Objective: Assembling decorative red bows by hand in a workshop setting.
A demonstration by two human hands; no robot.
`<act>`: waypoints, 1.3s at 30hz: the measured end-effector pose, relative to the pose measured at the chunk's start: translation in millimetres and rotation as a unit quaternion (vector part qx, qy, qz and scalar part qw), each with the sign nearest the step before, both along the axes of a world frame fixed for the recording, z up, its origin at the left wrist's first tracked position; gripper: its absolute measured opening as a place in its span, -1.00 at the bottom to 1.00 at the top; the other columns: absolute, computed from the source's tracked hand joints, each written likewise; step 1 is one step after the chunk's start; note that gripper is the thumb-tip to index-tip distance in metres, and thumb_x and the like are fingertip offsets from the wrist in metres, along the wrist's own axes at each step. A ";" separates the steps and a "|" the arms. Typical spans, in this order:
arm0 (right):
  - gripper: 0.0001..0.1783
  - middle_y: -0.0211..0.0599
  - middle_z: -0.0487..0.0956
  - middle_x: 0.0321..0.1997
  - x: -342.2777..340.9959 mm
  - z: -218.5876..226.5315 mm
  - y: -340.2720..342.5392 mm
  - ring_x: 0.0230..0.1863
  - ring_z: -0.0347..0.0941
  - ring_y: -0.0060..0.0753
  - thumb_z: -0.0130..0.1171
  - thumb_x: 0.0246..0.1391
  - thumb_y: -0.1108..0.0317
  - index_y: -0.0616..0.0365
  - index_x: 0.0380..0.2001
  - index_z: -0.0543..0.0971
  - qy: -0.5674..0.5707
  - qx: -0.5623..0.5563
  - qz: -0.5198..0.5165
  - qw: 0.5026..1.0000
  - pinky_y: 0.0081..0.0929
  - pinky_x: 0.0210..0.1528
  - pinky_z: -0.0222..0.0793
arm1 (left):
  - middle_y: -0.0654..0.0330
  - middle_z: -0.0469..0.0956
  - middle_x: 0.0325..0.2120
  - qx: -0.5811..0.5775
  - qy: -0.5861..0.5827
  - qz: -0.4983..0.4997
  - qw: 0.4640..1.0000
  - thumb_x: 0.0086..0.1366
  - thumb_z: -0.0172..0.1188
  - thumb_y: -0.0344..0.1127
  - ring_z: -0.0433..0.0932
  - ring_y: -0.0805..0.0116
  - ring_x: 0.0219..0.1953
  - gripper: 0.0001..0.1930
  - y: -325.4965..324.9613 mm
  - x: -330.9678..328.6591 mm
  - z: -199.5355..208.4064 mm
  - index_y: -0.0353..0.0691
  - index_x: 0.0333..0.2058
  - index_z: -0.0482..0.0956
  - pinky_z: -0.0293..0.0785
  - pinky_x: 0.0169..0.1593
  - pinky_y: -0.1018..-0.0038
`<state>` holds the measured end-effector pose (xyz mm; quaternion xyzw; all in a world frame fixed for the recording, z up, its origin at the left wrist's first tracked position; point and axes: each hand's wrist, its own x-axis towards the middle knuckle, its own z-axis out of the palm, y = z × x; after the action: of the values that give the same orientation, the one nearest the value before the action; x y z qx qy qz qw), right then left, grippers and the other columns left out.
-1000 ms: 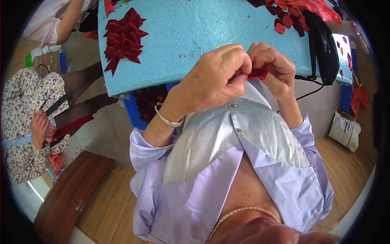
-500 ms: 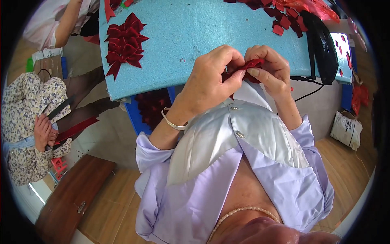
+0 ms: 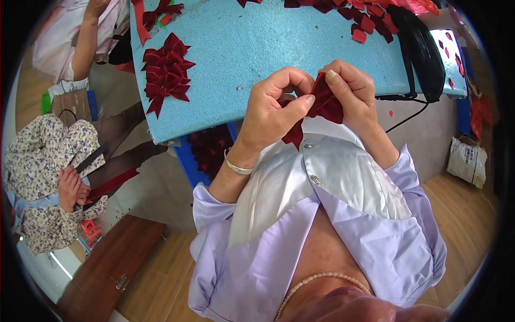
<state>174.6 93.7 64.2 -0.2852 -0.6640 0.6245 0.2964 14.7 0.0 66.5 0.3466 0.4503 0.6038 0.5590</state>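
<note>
Where a folded dark red velvet ribbon (image 3: 328, 107) is pinched, clutter sits at many hours of the dial

While the dial centres on this ribbon, held just in front of the near edge of the light blue speckled table (image 3: 230, 64), the bare left hand (image 3: 276, 104) is at nine o'clock, thumb and forefinger pinching its left part. The bare right hand (image 3: 354, 94) is at two, thumb and bent fingers pinching its upper fold. Fingers hide some of the velvet; a pointed tail drops toward seven.

On the table, a clustered pile of dark red velvet bows (image 3: 168, 75) lies well apart at half past nine. Small squarish red pieces (image 3: 367, 24) scatter at one. A glossy black elongated bag (image 3: 429, 59) takes up the table's edge at two, apart from the right hand, and a thin black cord (image 3: 407, 119) hangs at three.

Below the table at eight, the left forearm (image 3: 228, 185) stands close to a blue bin with dark red contents (image 3: 188, 158). Farther out, a co-worker in flowered clothing (image 3: 45, 142) is at half past eight, hands together (image 3: 72, 188) by a flat dark red strip (image 3: 113, 184). A brown wooden board (image 3: 112, 263) lies near eight; a white printed sack (image 3: 468, 162) rests toward four.
</note>
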 end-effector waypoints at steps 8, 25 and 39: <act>-0.77 -0.39 0.50 -0.34 3.1 -9.9 9.3 -0.32 0.35 -0.67 0.04 0.30 0.32 0.29 -0.35 0.48 0.090 -0.186 -0.001 0.978 -0.64 -0.26 0.28 | 0.30 0.52 -0.32 -0.006 -0.073 0.023 0.997 0.23 0.14 -0.53 0.47 0.63 -0.30 -0.91 4.2 1.6 -2.7 -0.33 -0.28 0.48 0.45 -0.19 0.65; -0.87 -0.42 0.50 -0.41 6.2 -6.0 11.9 -0.38 0.37 -0.62 0.22 0.11 0.48 0.29 -0.33 0.50 0.020 0.074 0.054 0.996 -0.60 -0.33 0.34 | 0.28 0.54 -0.33 -0.037 -0.051 0.013 0.998 0.29 0.14 -0.44 0.47 0.64 -0.33 -0.90 10.9 3.5 -5.8 -0.32 -0.24 0.50 0.45 -0.19 0.64; -0.88 -0.49 0.52 -0.39 7.1 -8.7 12.5 -0.38 0.36 -0.72 0.07 0.26 0.43 0.27 -0.32 0.51 0.078 -0.060 -0.031 0.995 -0.71 -0.30 0.30 | 0.12 0.57 -0.26 0.032 -0.218 0.042 0.975 0.33 0.23 -0.20 0.58 0.39 -0.26 -0.64 19.7 -9.3 -1.3 -0.33 -0.04 0.43 0.54 -0.14 0.50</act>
<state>181.7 106.2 55.5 -0.2736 -0.5910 0.6739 0.3488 5.4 19.8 65.2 0.2056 0.3124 0.7022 0.6059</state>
